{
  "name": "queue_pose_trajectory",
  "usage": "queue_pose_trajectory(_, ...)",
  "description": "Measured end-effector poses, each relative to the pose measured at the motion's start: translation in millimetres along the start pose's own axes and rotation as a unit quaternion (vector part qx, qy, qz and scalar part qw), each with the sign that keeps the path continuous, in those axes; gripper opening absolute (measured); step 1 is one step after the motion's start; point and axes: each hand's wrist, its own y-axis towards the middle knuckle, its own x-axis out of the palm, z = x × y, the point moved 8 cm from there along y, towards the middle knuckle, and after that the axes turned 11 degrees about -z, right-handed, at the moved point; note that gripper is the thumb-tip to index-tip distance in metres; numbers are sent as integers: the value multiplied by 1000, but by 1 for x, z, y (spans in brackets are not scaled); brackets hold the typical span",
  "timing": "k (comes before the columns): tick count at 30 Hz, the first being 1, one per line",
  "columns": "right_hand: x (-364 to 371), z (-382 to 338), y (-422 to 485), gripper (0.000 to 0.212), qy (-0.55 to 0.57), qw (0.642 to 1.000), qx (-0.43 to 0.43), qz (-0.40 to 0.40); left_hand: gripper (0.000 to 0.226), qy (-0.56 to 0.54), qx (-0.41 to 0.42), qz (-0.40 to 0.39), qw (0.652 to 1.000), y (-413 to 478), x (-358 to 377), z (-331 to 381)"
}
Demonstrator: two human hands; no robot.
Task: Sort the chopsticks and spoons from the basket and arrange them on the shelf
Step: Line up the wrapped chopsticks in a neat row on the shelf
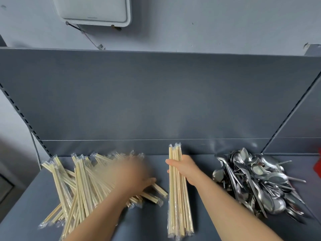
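Two chopstick groups lie on the dark grey metal shelf (152, 223). Far left is a loose, fanned pile of plastic-wrapped pale wooden chopsticks (83, 185). The left hand (137, 174) is over it, blurred, so I cannot tell its fingers. At centre, the right hand (184, 169) curls round a squared chopstick bundle (178, 206). To the right is a heap of shiny steel spoons (260, 185). Risk, as I judge it: the slick wrappers could let the bundle splay if the grip slackens.

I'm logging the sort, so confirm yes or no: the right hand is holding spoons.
No, the right hand grips a bundle of wrapped chopsticks, while the spoons lie heaped apart on the shelf.
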Motion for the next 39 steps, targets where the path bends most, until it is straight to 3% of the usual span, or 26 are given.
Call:
queue_pose_trajectory(7,3,8,1,44,-180,977,21,111,27,-41,36,0,999,-4,-2,-12)
queue_pose_trajectory(12,13,6,-5,38,-256,952,16,166,32,-2,74,-11,997,-7,1,-20)
queue_pose_trajectory(15,13,5,-6,53,-303,932,12,199,33,2,91,-18,996,-10,-1,-21)
queue_pose_trajectory(20,15,6,-11,69,-338,917,14,211,51,-37,107,36,993,-28,-23,-29)
queue_pose_trajectory(24,33,-11,-17,77,-383,896,-47,218,86,-60,42,66,995,-53,-39,-56)
queue_pose_trajectory(27,71,-22,-14,68,-392,902,-105,144,110,-15,9,38,999,-70,-27,-71)
queue_pose_trajectory(30,109,-18,-12,39,-357,930,-83,31,115,16,-10,21,1000,-80,-13,-88)
queue_pose_trajectory(33,135,-11,-14,56,-409,911,-43,-18,101,-7,-15,43,999,-88,-11,-105)
queue_pose_trajectory(39,151,-10,-15,52,-418,905,-64,-48,88,-50,-15,73,996,-94,-10,-128)
